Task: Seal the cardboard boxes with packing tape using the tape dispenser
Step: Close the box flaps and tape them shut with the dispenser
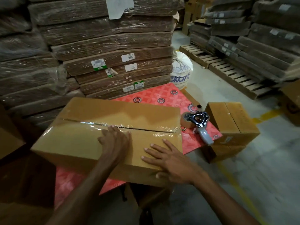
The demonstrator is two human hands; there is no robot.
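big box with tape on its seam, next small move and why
Probably slide the left hand along the tape to smooth it: the tape already covers the seam but looks wrinkled near its right end, the right hand lies flat on the box, and the tape dispenser lies aside.

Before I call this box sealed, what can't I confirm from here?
Head view: the clear packing tape on the large brown cardboard box is partly covered by the left hand.
Head view: the box's underside and far side are hidden by the box itself.
Head view: white labels on the wrapped cardboard stack are too small and blurred to read.
Head view: the blade of the grey-handled tape dispenser is too small to make out.
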